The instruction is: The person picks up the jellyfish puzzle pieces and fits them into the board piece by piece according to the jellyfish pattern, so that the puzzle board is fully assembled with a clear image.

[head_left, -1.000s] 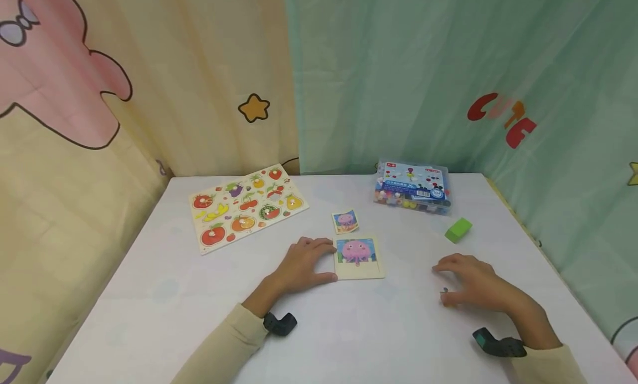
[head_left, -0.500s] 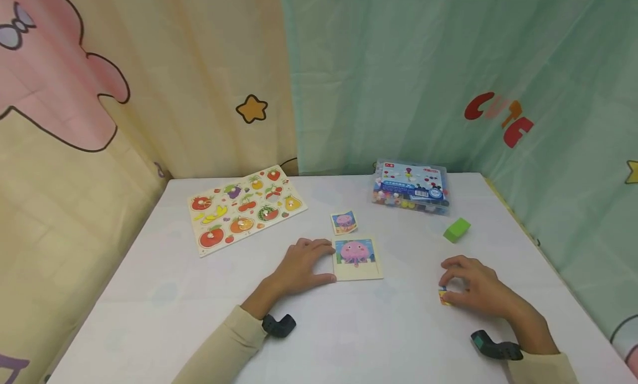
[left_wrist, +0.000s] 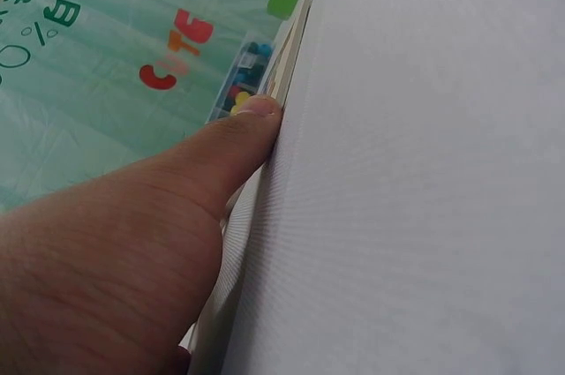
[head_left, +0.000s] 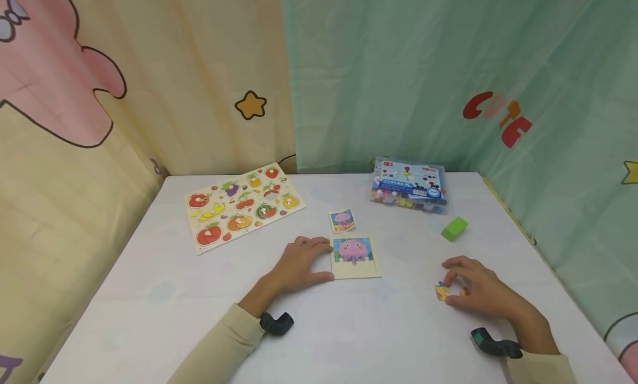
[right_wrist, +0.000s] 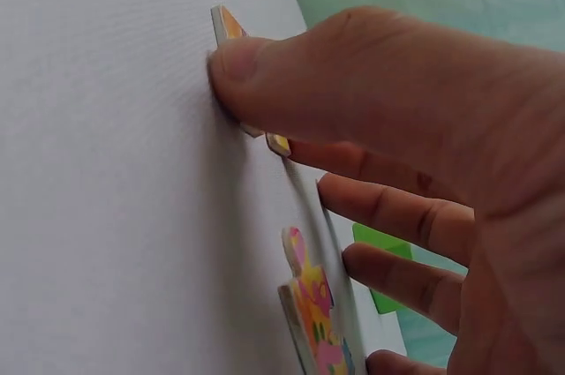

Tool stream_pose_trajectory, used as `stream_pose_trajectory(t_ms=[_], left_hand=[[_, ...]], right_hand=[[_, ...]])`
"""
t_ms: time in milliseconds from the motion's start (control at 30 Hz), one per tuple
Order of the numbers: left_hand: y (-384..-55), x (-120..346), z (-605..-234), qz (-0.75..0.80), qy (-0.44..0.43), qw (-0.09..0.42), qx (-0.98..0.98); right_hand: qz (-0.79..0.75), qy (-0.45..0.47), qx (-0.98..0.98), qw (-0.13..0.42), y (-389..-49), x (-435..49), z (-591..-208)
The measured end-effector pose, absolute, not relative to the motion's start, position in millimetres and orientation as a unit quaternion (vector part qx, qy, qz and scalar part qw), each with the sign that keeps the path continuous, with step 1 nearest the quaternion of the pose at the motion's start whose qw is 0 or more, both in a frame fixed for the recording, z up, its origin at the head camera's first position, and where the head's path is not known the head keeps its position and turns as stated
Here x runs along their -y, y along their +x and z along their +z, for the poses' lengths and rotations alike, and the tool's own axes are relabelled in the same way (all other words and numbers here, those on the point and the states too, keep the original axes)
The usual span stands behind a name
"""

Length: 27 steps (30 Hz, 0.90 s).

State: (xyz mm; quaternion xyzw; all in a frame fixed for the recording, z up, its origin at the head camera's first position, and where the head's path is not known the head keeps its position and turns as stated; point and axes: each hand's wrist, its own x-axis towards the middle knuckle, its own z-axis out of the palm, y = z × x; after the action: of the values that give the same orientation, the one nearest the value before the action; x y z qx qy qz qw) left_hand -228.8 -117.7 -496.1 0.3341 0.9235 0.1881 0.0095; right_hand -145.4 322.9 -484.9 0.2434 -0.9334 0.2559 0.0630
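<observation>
While our left hand (head_left: 299,265) rests flat against the jellyfish puzzle frame (head_left: 355,256), our right hand (head_left: 473,290) pinches a small, colourful jigsaw piece (head_left: 441,291) on the white counter (head_left: 379,328).

A small colourful puzzle piece (head_left: 441,291) is lying flat on the white table. A jellyfish puzzle board (head_left: 355,256) is lying mid-table.
</observation>
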Motion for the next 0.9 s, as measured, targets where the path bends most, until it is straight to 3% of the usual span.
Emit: stream_pose_trajectory(t_ms=[167,367,533,900], left_hand=[[-228,118,-496,0.193,0.334,0.017,-0.923],[-229,118,-496,0.189,0.335,0.012,-0.923],[-230,117,-497,0.186,0.338,0.01,-0.922],[-230,118,-496,0.188,0.337,0.009,-0.922]], right_hand=[[0.259,0.231,0.935,0.074,-145,-320,-487],[0.268,0.274,0.918,0.105,-156,-322,-493],[0.298,0.295,0.902,0.1,-172,-316,-489],[0.304,0.324,0.892,0.081,-217,-254,-465]])
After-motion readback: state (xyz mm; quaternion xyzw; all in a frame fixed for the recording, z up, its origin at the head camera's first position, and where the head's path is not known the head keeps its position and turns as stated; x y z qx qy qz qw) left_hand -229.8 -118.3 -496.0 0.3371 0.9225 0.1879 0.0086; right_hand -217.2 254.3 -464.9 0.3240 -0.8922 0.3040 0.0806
